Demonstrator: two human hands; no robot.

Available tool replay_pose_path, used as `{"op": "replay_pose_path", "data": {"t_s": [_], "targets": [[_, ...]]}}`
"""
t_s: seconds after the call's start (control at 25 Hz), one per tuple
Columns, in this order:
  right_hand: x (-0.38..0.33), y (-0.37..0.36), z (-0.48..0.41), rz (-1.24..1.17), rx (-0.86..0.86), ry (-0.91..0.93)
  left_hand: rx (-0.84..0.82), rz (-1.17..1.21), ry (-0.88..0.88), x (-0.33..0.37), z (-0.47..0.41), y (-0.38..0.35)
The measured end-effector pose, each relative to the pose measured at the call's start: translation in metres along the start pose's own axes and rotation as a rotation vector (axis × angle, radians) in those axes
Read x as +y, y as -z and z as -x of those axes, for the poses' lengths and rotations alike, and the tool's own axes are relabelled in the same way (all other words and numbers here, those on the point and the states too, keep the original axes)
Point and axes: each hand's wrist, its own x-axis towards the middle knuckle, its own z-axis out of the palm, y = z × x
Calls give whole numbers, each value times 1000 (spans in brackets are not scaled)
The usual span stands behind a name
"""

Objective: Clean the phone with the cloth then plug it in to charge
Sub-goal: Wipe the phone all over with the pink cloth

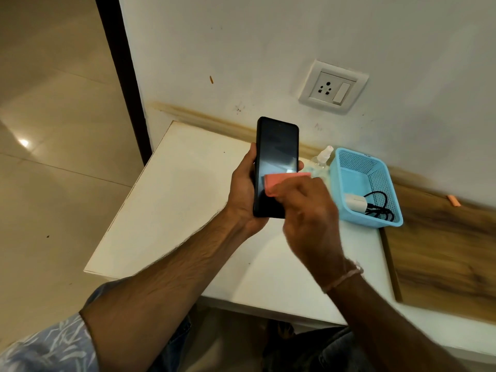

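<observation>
My left hand [243, 194] grips a black phone [276, 149] upright above the white table, dark screen facing me. Pressed against the lower half of the screen is a pink cloth [279, 181], which my right hand [306, 210] holds with its fingers curled over it. The right hand is blurred and covers the phone's lower right corner. A white charger [355, 204] with a coiled black cable [381, 205] lies inside a light blue basket [349, 167] to the right. On the wall above is a white socket [332, 87] with a switch.
A small clear spray bottle [322, 159] stands between the phone and the basket. The white table [174, 200] ends at the left over a tiled floor. A wooden panel [442, 251] lies at the right, with a small orange piece [453, 201] on it.
</observation>
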Motion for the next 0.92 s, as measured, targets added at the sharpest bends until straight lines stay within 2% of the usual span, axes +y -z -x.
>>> {"op": "replay_pose_path", "data": {"t_s": [0.08, 0.12, 0.2, 0.24, 0.36, 0.4, 0.48, 0.52, 0.64, 0.68, 0.76, 0.8, 0.92], "targets": [[-4, -1, 8, 9, -87, 162, -6, 12, -6, 2, -1, 1], [2, 2, 2, 13, -70, 124, -6, 1, -10, 3, -2, 1], [7, 5, -7, -8, 43, -82, -12, -1, 0, 3, -2, 1], [4, 3, -6, -15, 46, -95, -14, 3, 3, 3, -2, 0], [-8, -1, 9, 12, -66, 147, -15, 25, -10, 5, -2, 3], [0, 3, 4, 30, -56, 124, -21, 23, -20, 6, -2, 2], [10, 9, -7, 31, 51, -76, -28, 3, -36, 5, -3, 3], [9, 8, -5, 33, 48, -95, -27, -2, -34, 4, -3, 3], [-6, 2, 16, 38, -103, 136, -22, 11, -10, 4, -3, 3], [-2, 4, 12, 46, -105, 128, -23, 9, -17, 4, -4, 4], [6, 9, 0, 50, 7, -51, -23, -7, -35, 3, -4, 4], [4, 9, -1, 42, 19, -82, -26, -2, -32, 3, -4, 4], [-12, 3, 14, -10, -101, 132, -27, 14, -2, 5, -2, 3]]}}
